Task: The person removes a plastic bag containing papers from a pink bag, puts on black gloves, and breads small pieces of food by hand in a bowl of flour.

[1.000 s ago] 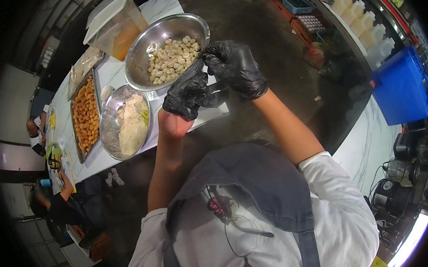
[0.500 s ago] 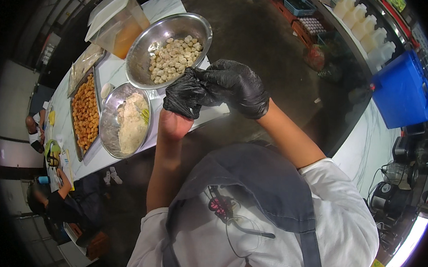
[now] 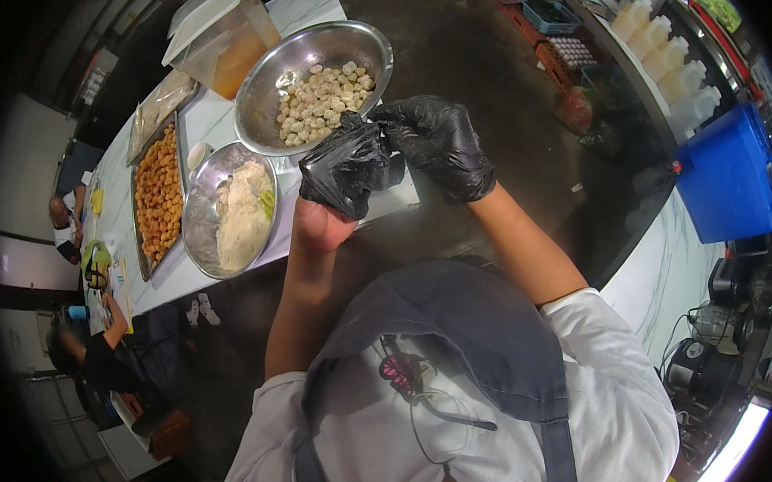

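My right hand (image 3: 442,149) wears a black disposable glove, and its fingers pinch the upper edge of another black glove (image 3: 346,166). That second glove sits bunched and partly on my left hand (image 3: 324,228); the bare heel of the palm and wrist show below it. Folded film hides the left fingers. Just beyond both hands stands a steel bowl (image 3: 253,119) with many small, pale, flour-dusted balls (image 3: 323,102). A smaller steel bowl (image 3: 195,233) to the left contains pale flour-like powder (image 3: 243,226) with something yellow-green on it.
A metal tray (image 3: 182,137) of orange-brown pieces (image 3: 157,192) lies left of the bowls. Behind are a clear tub (image 3: 231,49) of orange liquid and a plastic bag (image 3: 159,106). A blue container (image 3: 729,174) and several jugs (image 3: 665,59) stand right. Two people are at far left.
My right fingers have drawn up and away from the left hand, stretching the loose glove out between them. The view has shifted slightly.
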A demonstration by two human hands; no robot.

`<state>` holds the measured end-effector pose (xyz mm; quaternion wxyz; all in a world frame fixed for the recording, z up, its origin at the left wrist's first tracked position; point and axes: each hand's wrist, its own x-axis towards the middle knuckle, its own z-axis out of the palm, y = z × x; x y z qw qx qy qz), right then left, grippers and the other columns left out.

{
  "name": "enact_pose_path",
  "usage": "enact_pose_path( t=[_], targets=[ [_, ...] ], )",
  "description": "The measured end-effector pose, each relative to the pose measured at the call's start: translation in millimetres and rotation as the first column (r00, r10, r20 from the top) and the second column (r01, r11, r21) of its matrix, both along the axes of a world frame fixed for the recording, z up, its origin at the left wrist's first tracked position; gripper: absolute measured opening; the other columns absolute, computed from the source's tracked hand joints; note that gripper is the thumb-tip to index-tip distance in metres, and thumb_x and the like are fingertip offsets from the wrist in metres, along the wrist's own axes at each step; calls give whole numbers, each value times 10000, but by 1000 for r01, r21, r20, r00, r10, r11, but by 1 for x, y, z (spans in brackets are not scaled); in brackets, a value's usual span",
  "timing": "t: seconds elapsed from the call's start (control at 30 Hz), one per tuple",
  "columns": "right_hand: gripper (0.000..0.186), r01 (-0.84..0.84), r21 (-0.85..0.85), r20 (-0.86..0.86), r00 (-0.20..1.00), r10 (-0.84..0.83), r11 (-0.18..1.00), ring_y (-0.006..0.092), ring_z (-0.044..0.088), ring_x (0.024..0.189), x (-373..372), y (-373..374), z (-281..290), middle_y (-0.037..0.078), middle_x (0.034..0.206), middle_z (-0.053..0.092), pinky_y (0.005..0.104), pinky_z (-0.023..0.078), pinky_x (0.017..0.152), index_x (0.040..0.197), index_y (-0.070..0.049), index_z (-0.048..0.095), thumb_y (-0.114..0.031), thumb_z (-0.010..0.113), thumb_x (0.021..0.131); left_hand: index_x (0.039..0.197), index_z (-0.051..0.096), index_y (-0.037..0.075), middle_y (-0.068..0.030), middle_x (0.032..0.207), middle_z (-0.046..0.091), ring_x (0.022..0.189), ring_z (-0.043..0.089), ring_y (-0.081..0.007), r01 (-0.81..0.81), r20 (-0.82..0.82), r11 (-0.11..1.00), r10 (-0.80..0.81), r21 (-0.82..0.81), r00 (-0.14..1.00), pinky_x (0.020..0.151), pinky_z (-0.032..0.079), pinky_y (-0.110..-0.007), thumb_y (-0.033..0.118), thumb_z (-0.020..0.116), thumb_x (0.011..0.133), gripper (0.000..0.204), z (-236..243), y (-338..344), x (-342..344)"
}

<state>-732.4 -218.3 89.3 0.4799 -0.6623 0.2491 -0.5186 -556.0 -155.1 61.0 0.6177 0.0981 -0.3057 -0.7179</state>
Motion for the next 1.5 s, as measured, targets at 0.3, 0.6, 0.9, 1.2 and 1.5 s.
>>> enact_pose_path(
  t=[0.3, 0.6, 0.9, 1.2, 1.5],
  targets=[
    [243, -124, 123, 137, 985, 107, 985, 107, 592, 790, 0, 2, -4, 101, 887, 652, 256, 498, 701, 1041, 40, 613, -97, 602, 841, 1313, 348, -28, -177, 1322, 422, 1207, 427, -307, -54, 76, 998, 53, 11, 996, 1036, 325, -437, 359, 448, 899, 576, 5, 5, 2],
    [248, -50, 74, 58, 997, 46, 996, 138, 608, 778, 2, 8, 1, 113, 878, 652, 282, 500, 703, 1037, 23, 620, -113, 615, 830, 1307, 376, -19, -176, 1304, 451, 1211, 428, -310, -26, -30, 996, 24, -89, 999, 1040, 311, -438, 378, 422, 885, 580, 7, 3, 0],
    [200, 37, -191, -157, 985, -68, 981, 183, 619, 714, -2, 14, 6, 128, 784, 640, 308, 489, 660, 926, 11, 638, -145, 595, 808, 1320, 352, -25, -174, 1328, 425, 1224, 410, -319, -12, -4, 995, 11, -102, 1000, 1055, 280, -455, 362, 399, 882, 587, 14, 1, -5],
    [181, 82, 78, 98, 991, -89, 994, 122, 552, 617, -29, -19, 3, 81, 701, 617, 280, 449, 565, 860, 29, 636, -130, 560, 820, 1300, 378, -30, -182, 1286, 460, 1188, 445, -326, -207, 49, 973, 213, -97, 976, 1031, 317, -445, 361, 409, 848, 598, 10, 5, -5],
    [394, 132, -139, 69, 990, -124, 981, 174, 593, 757, -8, -5, -3, 113, 902, 607, 300, 488, 665, 1131, 1, 557, -152, 654, 781, 1294, 371, -60, -190, 1292, 456, 1190, 450, -312, -151, 19, 988, 151, -31, 988, 1034, 320, -426, 271, 421, 868, 542, 6, 1, 2]
  ],
)
